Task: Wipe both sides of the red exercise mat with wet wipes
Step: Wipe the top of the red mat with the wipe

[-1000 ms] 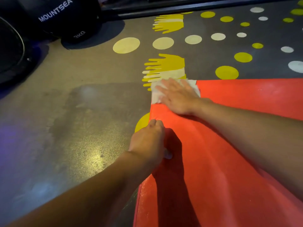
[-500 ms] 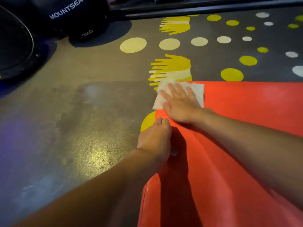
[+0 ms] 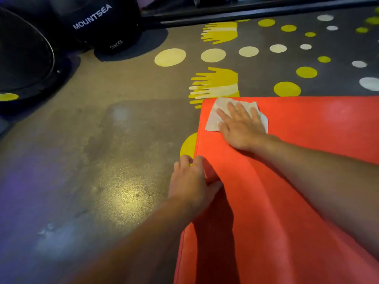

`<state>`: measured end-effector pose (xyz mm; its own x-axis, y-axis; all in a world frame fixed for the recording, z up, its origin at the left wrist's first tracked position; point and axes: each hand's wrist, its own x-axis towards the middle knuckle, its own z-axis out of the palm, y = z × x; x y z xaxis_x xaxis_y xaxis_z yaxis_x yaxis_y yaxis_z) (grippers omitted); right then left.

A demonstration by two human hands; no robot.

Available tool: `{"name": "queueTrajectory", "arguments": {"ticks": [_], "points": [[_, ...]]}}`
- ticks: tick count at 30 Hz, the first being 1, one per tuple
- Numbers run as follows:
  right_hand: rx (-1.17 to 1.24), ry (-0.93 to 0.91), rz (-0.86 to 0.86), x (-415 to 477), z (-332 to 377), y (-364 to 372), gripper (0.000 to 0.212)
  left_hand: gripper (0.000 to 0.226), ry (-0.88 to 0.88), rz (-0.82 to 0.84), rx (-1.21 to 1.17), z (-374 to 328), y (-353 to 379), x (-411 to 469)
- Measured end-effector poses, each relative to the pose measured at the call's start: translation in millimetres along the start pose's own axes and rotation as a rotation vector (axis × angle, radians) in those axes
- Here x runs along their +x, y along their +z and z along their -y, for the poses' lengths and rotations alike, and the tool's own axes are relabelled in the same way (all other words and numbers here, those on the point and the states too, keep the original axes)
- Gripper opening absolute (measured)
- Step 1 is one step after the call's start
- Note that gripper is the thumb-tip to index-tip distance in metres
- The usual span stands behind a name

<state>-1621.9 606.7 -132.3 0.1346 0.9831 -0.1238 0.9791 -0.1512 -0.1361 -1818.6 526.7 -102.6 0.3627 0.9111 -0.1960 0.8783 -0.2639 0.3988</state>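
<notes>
the grey floor (image 3: 106,156), painted with yellow and white dots, fills the left and far side of the view. the red mat (image 3: 311,124) lies on it at the right, its far left corner just beside a yellow handprint (image 3: 215,83), its surface rumpled into long folds. a black weight bag (image 3: 98,23) marked mountsea sits at far left. the left hand (image 3: 190,185) grips the mat's left edge, fingers curled over it, thumb on top. the right hand (image 3: 240,128) presses flat, fingers straight and spread, on the white wet wipe (image 3: 213,119) near the mat's far left corner
</notes>
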Motion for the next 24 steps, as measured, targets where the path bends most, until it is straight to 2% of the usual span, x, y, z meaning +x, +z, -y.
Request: {"name": "queueTrajectory", "arguments": {"ticks": [1, 2, 5, 6, 7, 9, 11, 14, 16, 18, 20, 21, 24], "points": [[0.015, 0.044, 0.009, -5.2, 10.6, 1.2, 0.054, 0.078, -0.016, 0.011, -0.047, 3.4, 1.8, -4.9], [0.023, 0.000, 0.013, -15.5, 26.5, 5.8, 0.054, 0.082, -0.029, 0.022, -0.110, 5.8, 3.1, -8.1], [0.006, -0.332, 0.021, -52.5, 47.9, 17.2, 0.051, 0.073, -0.157, -0.028, -0.286, 6.3, 6.3, -10.6], [0.000, -0.371, 0.030, -51.4, 36.7, 13.7, 0.050, 0.071, -0.197, -0.044, -0.282, 3.8, 7.6, -12.0], [0.007, -0.325, 0.032, -41.9, 22.5, 9.7, 0.050, 0.071, -0.227, -0.055, -0.242, 0.7, 9.4, -13.1], [-0.004, -0.106, 0.016, -28.6, 1.6, 3.0, 0.053, 0.073, -0.254, -0.083, -0.191, -4.3, 13.3, -13.0], [-0.027, 0.016, -0.021, -34.8, 17.3, 8.9, 0.056, 0.071, -0.269, -0.089, -0.209, -6.2, 14.7, -10.0], [-0.011, -0.224, -0.007, -74.0, 52.5, 23.1, 0.057, 0.069, -0.265, -0.059, -0.230, -6.0, 12.5, -11.1], [-0.007, -0.334, 0.012, -75.3, 35.0, 18.5, 0.057, 0.069, -0.260, -0.044, -0.220, -3.8, 8.8, -17.9], [0.008, -0.177, -0.009, -60.7, 11.4, 13.5, 0.056, 0.070, -0.252, -0.002, -0.180, -0.7, 8.2, -23.6], [0.015, -0.004, -0.022, -64.1, 18.0, 16.3, 0.057, 0.068, -0.241, 0.036, -0.155, -0.9, 8.5, -26.0], [0.026, -0.022, -0.035, -73.1, 32.9, 20.5, 0.057, 0.064, -0.248, 0.040, -0.153, -2.7, 6.7, -26.3], [0.021, -0.329, -0.021, -111.8, 53.1, 27.8, 0.067, 0.051, -0.272, 0.055, -0.191, -5.4, -0.4, -24.3]]}}
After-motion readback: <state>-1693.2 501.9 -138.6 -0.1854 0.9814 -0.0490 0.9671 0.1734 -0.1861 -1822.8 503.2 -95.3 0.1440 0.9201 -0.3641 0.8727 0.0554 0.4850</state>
